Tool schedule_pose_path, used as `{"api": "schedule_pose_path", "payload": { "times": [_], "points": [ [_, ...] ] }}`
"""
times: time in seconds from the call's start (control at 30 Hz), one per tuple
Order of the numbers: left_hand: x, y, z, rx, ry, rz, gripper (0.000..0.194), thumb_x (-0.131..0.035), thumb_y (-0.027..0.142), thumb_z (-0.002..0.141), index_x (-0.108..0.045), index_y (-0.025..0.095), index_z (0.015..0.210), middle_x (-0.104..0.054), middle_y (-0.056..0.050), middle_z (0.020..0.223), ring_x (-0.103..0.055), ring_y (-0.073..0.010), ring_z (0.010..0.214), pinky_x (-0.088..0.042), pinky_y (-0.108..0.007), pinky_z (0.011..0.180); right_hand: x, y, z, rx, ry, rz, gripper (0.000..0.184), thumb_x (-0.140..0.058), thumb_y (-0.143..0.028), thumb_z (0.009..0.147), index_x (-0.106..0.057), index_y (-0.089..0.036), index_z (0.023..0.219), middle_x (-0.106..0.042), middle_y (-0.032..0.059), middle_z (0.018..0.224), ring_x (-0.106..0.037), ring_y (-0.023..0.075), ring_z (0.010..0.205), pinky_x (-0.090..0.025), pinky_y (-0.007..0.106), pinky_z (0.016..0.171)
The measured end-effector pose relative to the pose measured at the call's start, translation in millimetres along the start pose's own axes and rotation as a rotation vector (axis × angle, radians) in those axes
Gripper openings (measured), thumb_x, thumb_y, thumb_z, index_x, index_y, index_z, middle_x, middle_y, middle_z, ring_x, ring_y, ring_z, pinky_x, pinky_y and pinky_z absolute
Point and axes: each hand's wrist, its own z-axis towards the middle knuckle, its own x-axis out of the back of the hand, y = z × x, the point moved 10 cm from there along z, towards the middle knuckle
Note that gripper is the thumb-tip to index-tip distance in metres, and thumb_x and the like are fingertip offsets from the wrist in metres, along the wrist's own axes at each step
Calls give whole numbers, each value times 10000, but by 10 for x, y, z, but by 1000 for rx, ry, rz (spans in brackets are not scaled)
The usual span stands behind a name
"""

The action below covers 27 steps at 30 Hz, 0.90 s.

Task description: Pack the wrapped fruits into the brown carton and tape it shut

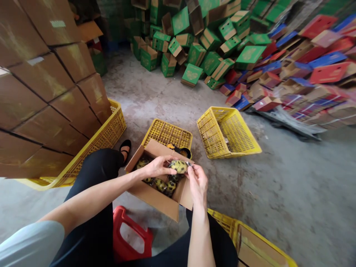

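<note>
Both hands meet over an open brown cardboard box (155, 196) that rests on my lap. My left hand (157, 167) and my right hand (197, 181) are closed on the same small yellow-and-black patterned item (178, 166), one at each end. Several more yellow-and-black items (164, 185) lie inside the box below it. A black and yellow tape dispenser (182, 150) sits just behind the box on an upturned yellow crate (167, 132).
A tipped yellow crate (228, 131) lies ahead on the concrete floor. Stacked brown cartons (41, 85) fill a yellow crate (111, 129) on the left. Green boxes (194, 37) and red and blue boxes (306, 74) are piled beyond. A red stool (125, 233) is under me; another yellow crate (250, 241) is at lower right.
</note>
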Motion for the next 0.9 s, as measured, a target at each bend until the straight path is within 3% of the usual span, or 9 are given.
{"api": "schedule_pose_path", "payload": {
  "times": [0.1,0.27,0.37,0.53,0.67,0.73,0.83,0.9],
  "points": [
    [-2,29,-6,2,8,-34,737,-936,474,703,-691,119,1301,-744,-132,1185,-708,-252,1041,-530,-347,955,-29,-15,-17,-39,-18,15,416,-737,-588,860,-690,-220,1049,-765,95,1071,-751,285,986,-643,438,886],
    [-42,68,-9,15,-36,-135,821,-990,404,626,-679,133,1336,-749,-126,1195,-719,-255,1051,-526,-343,971,-94,-103,-50,-54,-83,-27,639,-663,-594,914,-571,-267,1455,-672,147,1392,-715,336,1154,-679,426,769],
    [-75,104,-10,15,-70,-213,815,-990,380,635,-672,140,1346,-757,-116,1180,-722,-254,1070,-516,-350,1007,-149,-197,-66,16,-133,-84,583,-619,-597,945,-619,-273,1430,-544,130,1558,-650,351,1278,-680,418,795],
    [34,88,2,34,21,-221,687,-949,453,696,-711,111,1242,-763,-112,1106,-728,-244,998,-551,-335,931,-304,-308,-129,146,-251,-96,641,-766,-486,880,-572,-311,1465,-398,110,1648,-632,316,1307,-641,406,941],
    [109,2,10,70,78,-215,669,-941,484,701,-723,94,1198,-763,-131,1099,-725,-254,1000,-569,-327,886,-379,-285,-145,141,-309,-110,674,-798,-458,857,-562,-313,1471,-459,120,1598,-684,294,1209,-640,412,938],
    [105,-36,14,67,77,-241,805,-965,453,674,-665,107,1336,-756,-148,1137,-723,-260,1017,-575,-340,888,-366,-261,-129,124,-299,-126,619,-765,-472,885,-585,-287,1447,-548,126,1531,-676,302,1226,-622,436,979],
    [80,-58,9,49,66,-264,1111,-959,437,700,-386,174,1615,-752,-142,1136,-736,-242,962,-582,-354,864,-320,-239,-103,105,-263,-131,569,-719,-503,917,-611,-266,1422,-616,122,1481,-639,317,1298,-588,464,1042],
    [66,-44,0,42,60,-237,1093,-890,494,786,-302,197,1658,-752,-129,1115,-740,-224,913,-580,-342,842,-301,-230,-96,90,-244,-116,569,-714,-525,913,-626,-264,1411,-632,119,1473,-648,322,1287,-592,472,1034]
  ]
}}
